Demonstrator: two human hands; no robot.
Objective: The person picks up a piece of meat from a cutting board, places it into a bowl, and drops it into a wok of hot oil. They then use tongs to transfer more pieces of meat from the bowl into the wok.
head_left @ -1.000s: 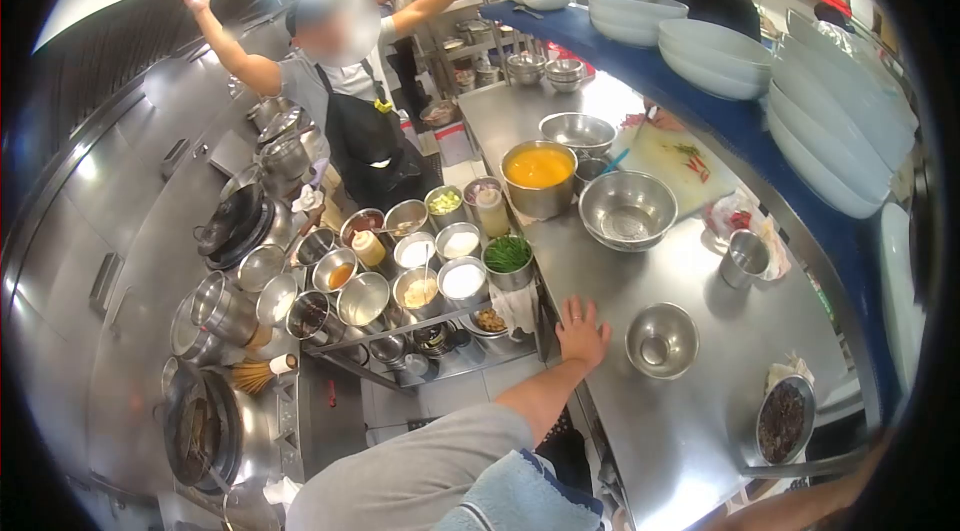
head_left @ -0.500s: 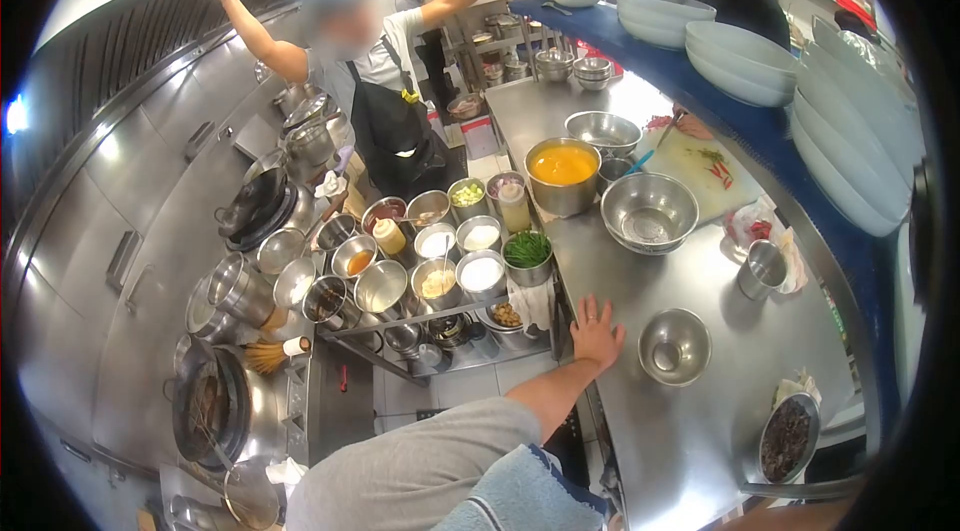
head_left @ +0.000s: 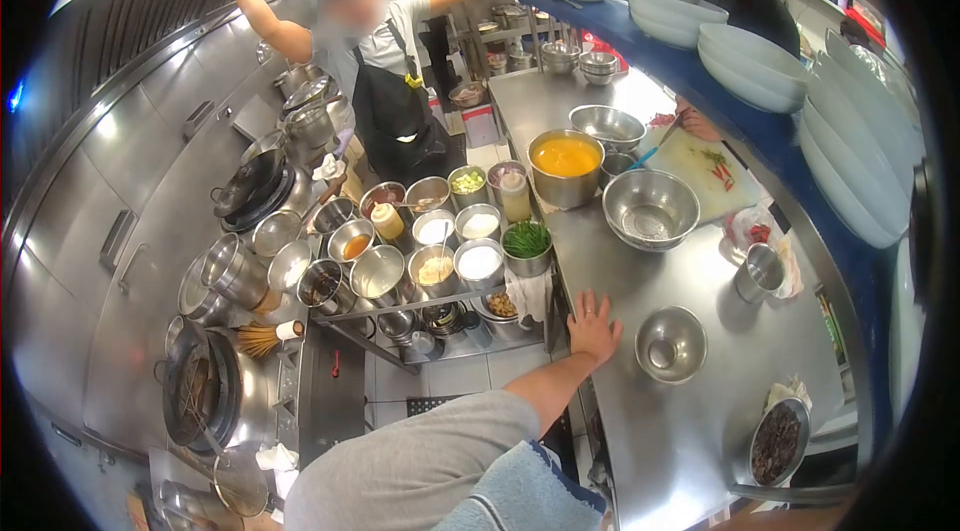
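Observation:
My left hand (head_left: 595,331) lies flat on the edge of the steel counter (head_left: 650,451), fingers spread, with a ring on one finger and nothing held. Just right of it sits an empty steel bowl (head_left: 671,345). Farther up the counter are a large steel bowl (head_left: 651,209) and a pot of orange liquid (head_left: 566,167). To the hand's left, a green-filled container (head_left: 526,241) stands on the rack. Part of my right forearm (head_left: 800,518) shows at the bottom edge; my right hand is out of view.
A co-worker (head_left: 395,61) in a black apron stands with both arms raised. Another person's hand (head_left: 698,121) is by the cutting board (head_left: 710,171). Stacked white bowls (head_left: 750,66) line the blue shelf (head_left: 620,21). Woks (head_left: 200,391) stand left. A dark-filled dish (head_left: 780,443) is lower right.
The view has shifted slightly. My left hand stays flat on the counter edge. A pale round item now shows in front of the person behind the shelf.

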